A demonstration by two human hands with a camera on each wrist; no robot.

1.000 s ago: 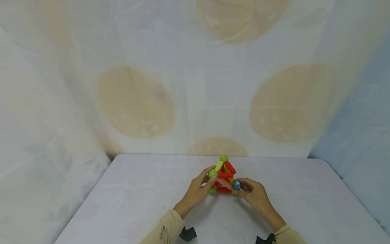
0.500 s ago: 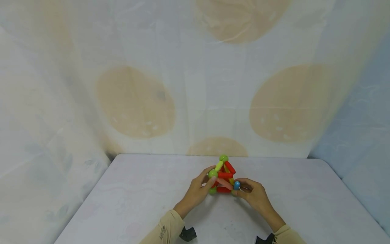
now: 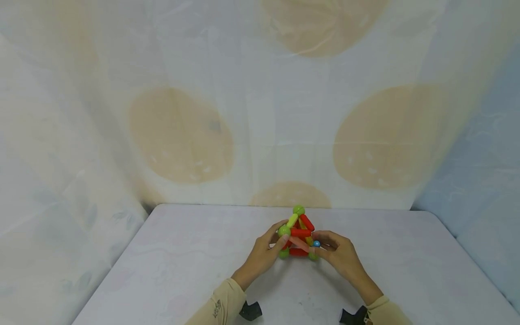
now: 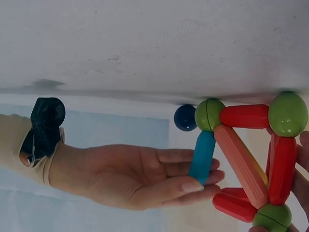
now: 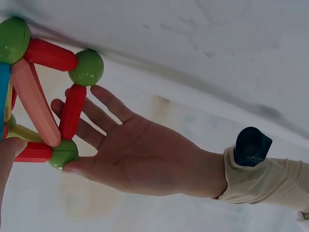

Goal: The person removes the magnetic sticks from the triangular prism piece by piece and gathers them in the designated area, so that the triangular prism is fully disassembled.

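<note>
While the rod-and-ball frame (image 3: 298,234) stands on the counter (image 3: 183,262) at lower centre of the head view, the left hand (image 3: 263,255) lies against its left side with straight fingers touching a green ball (image 3: 284,231), gripping nothing. To the right, the right hand (image 3: 340,255) meets the frame's lower right corner, its fingers pinching a blue rod (image 4: 203,157). In the left wrist view that rod runs nearly upright, its upper end at a green corner ball (image 4: 209,114) and its lower end between thumb and fingertips, with a dark blue ball (image 4: 185,117) just left of the corner. The rod's long axis thus points from the right fingers up into the frame, and the right hand is plainly the nearer to it.
</note>
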